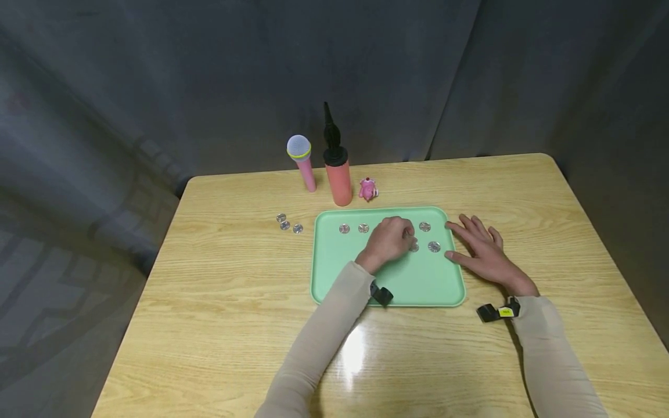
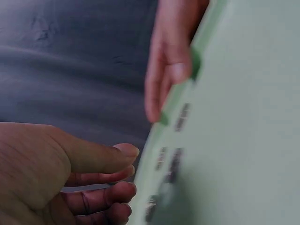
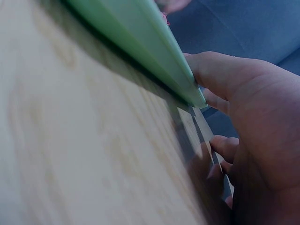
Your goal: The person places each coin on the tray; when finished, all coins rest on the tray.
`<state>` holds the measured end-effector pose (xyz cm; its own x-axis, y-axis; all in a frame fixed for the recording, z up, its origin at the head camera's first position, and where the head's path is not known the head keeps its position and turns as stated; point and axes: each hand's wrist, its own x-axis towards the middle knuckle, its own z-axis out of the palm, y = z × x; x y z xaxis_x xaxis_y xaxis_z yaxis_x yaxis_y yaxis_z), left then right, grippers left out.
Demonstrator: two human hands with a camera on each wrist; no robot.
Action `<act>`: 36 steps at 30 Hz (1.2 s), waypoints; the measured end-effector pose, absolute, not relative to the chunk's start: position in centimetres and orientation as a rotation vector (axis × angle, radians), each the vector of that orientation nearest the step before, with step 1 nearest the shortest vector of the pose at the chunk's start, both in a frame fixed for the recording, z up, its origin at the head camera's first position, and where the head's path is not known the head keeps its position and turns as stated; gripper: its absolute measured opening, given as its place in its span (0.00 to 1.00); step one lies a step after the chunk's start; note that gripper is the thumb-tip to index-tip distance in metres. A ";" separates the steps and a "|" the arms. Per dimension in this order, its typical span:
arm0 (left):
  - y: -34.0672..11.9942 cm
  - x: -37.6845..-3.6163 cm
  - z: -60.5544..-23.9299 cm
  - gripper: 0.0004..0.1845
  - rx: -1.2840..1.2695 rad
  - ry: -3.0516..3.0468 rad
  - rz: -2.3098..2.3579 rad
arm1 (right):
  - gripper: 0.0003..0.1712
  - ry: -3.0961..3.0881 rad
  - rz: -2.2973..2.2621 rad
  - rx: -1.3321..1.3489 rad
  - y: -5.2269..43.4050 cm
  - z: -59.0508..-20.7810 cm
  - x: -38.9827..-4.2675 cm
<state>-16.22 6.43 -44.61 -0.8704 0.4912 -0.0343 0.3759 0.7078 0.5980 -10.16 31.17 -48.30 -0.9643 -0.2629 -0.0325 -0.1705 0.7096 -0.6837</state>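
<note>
My left hand (image 1: 389,239) hovers over the pale green tray (image 1: 360,287), its fingers loosely bent. In the left wrist view its thumb (image 2: 105,157) lies close to the fingertips, with no object showing between them. Silver coins (image 2: 174,165) lie flat on the tray just beyond those fingertips. One coin (image 1: 414,247) is partly covered by the hand, while two others (image 1: 434,247) (image 1: 425,226) lie to its right. At the tray's right rim my right hand (image 1: 483,255) rests with fingers spread, thumb and forefinger at the edge.
Two more coins (image 1: 344,229) (image 1: 363,228) lie in the tray's upper left. Three coins (image 1: 284,225) sit on the wooden table (image 1: 219,278) left of the tray. Behind it stand a toy microphone (image 1: 305,174), a coral hand pump (image 1: 341,183) and a small pink figure (image 1: 368,189).
</note>
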 end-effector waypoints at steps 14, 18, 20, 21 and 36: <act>1.2 -17.4 -41.7 0.06 0.665 2.731 1.226 | 0.41 2.796 -1.100 -0.393 31.0 -48.3 -10.1; -0.2 -17.7 -41.7 0.06 0.650 2.722 1.299 | 0.41 2.798 -1.103 -0.393 31.0 -48.4 -10.1; -0.7 -17.8 -41.7 0.06 0.634 2.719 1.333 | 0.41 2.798 -1.106 -0.394 31.1 -48.4 -10.1; -1.0 -17.8 -41.8 0.06 0.621 2.717 1.345 | 0.41 2.798 -1.107 -0.392 31.1 -48.4 -10.1; -6.2 -18.9 -42.1 0.04 0.405 2.782 1.419 | 0.41 2.785 -1.123 -0.375 31.0 -47.9 -10.0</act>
